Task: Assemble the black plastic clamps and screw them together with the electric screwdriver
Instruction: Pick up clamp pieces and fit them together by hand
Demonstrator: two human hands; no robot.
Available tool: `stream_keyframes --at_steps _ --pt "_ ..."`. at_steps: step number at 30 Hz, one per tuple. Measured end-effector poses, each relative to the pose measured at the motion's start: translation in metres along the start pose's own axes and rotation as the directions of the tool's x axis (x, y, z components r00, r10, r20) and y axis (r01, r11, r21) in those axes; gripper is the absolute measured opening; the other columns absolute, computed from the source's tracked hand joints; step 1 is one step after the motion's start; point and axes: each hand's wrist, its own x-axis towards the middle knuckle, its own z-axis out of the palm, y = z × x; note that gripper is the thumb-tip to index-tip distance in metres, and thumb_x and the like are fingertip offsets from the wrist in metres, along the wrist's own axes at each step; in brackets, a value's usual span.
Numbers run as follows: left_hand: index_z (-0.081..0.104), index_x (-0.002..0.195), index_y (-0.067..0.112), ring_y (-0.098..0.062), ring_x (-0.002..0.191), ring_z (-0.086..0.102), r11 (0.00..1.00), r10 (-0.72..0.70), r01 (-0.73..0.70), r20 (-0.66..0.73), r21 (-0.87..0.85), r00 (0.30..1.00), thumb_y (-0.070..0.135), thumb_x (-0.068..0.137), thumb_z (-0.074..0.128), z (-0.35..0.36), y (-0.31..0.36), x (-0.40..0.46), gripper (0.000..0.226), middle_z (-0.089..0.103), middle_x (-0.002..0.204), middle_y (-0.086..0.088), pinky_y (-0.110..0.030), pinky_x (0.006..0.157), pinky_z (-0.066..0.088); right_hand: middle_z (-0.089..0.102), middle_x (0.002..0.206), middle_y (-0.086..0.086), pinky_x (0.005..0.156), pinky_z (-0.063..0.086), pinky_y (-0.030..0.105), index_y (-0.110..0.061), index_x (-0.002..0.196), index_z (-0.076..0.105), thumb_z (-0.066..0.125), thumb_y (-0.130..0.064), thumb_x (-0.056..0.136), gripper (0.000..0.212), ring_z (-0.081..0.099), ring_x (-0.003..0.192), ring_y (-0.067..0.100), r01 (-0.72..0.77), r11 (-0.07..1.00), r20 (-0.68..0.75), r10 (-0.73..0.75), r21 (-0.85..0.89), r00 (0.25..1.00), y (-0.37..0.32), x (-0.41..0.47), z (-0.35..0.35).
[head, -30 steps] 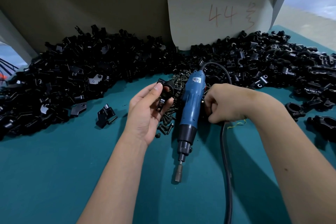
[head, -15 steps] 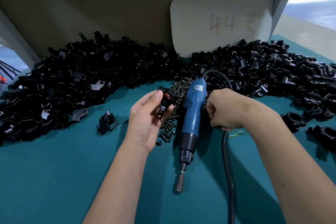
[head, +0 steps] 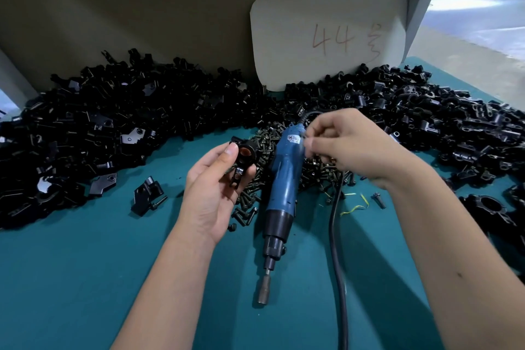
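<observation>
1. Holding a black clamp (head: 241,160), the left hand (head: 216,187) pinches it between thumb and fingers above the counter (head: 85,278), ring opening turned toward the camera
2. The right hand (head: 349,148) hovers over the screw pile (head: 284,167), fingertips curled together as if pinching a screw; whether one is actually held I cannot tell
3. To do this step well, I judge the screw should be seated straight in the clamp's lug hole before the tool is lifted
4. The electric screwdriver (head: 279,193) lies on the counter between the hands, bit pointing near, its cable (head: 338,250) trailing near on the right
5. Heaps of black parts (head: 113,133) crowd the far side and the right edge; a loose bracket (head: 147,194) sits left
6. Open teal counter lies near and left, the best room for driving; the cable could snag the right forearm
</observation>
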Motion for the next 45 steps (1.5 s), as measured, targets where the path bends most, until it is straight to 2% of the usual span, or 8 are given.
stream_keyframes --at_steps 5,9,18,24,29,33,40,45 --pt "0.084 0.079 0.019 -0.015 0.081 0.075 0.999 0.01 -0.011 0.041 0.033 0.999 0.02 0.076 0.077 0.0 -0.001 -0.001 0.008 0.079 0.091 -0.005 -0.025 0.069 0.061 0.058 0.073 0.002 0.042 0.032 0.017 -0.007 0.096 0.067 0.051 -0.007 0.106 0.019 0.05 0.063 0.012 0.009 0.691 0.066 -0.083 0.723 0.994 -0.013 0.002 0.015" --pt "0.084 0.079 0.02 -0.014 0.079 0.074 0.999 0.014 -0.015 0.046 0.034 0.999 0.02 0.077 0.077 -0.001 0.0 -0.001 0.007 0.078 0.09 -0.004 -0.025 0.07 0.061 0.054 0.073 0.001 0.038 0.032 0.016 -0.011 0.092 0.062 0.043 -0.019 0.108 0.026 0.046 0.06 0.01 -0.162 0.475 0.203 -0.035 0.865 0.979 -0.016 0.004 0.027" --pt "0.083 0.083 0.018 -0.013 0.083 0.074 0.999 0.027 -0.033 0.136 0.04 0.99 0.017 0.082 0.074 -0.001 -0.001 0.0 0.009 0.079 0.095 -0.005 -0.026 0.073 0.061 0.061 0.078 0.002 0.038 0.026 0.013 -0.006 0.092 0.07 0.061 -0.012 0.103 0.015 0.038 0.055 0.004 -0.089 0.635 0.106 0.011 0.768 0.994 -0.015 0.005 0.043" --pt "0.083 0.086 0.019 -0.014 0.084 0.074 0.999 0.021 -0.028 0.182 0.036 0.983 0.018 0.081 0.075 -0.001 -0.002 0.0 0.009 0.079 0.096 -0.006 -0.026 0.074 0.061 0.054 0.087 0.017 0.037 0.02 0.018 -0.015 0.053 0.054 0.054 -0.006 0.081 0.029 0.028 0.048 0.007 0.026 0.64 -0.09 0.068 0.768 0.994 -0.018 0.004 0.048" --pt "0.082 0.089 0.018 -0.015 0.087 0.075 0.999 0.003 -0.012 0.187 0.048 0.982 0.019 0.081 0.076 -0.002 -0.003 0.001 0.011 0.079 0.102 -0.009 -0.025 0.075 0.06 0.047 0.073 0.019 0.04 0.021 0.018 -0.014 0.058 0.041 0.057 0.006 0.078 0.033 0.025 0.044 0.01 0.173 0.738 -0.206 -0.046 0.652 0.977 -0.013 0.006 0.051" --pt "0.077 0.102 0.012 -0.015 0.091 0.075 0.998 0.006 -0.02 0.209 0.066 0.978 0.02 0.083 0.074 -0.002 -0.004 0.001 0.02 0.078 0.105 -0.01 -0.026 0.077 0.06 0.064 0.068 0.014 0.04 0.032 0.015 -0.01 0.082 0.062 0.081 -0.009 0.089 0.02 0.043 0.042 0.003 0.241 0.847 -0.183 -0.172 0.474 0.968 -0.007 0.009 0.052" --pt "0.075 0.11 0.006 -0.018 0.091 0.074 0.972 0.138 -0.172 0.203 0.159 0.969 0.02 0.078 0.078 -0.001 -0.009 0.004 0.034 0.078 0.102 -0.01 -0.029 0.079 0.061 0.062 0.056 -0.019 0.049 0.036 0.007 -0.025 0.085 0.082 0.075 -0.026 0.096 0.013 0.052 0.045 0.0 0.343 0.93 -0.204 -0.313 0.133 0.928 -0.002 0.013 0.052" --pt "0.076 0.108 0.008 -0.02 0.091 0.075 0.956 0.175 -0.217 0.207 0.2 0.963 0.018 0.078 0.081 -0.001 -0.015 0.004 0.032 0.078 0.1 -0.012 -0.028 0.075 0.061 0.077 0.077 -0.009 0.066 0.055 0.02 -0.019 0.084 0.079 0.083 -0.022 0.089 0.007 0.071 0.068 0.005 0.358 0.93 -0.321 -0.313 0.088 0.894 -0.008 0.011 0.06"
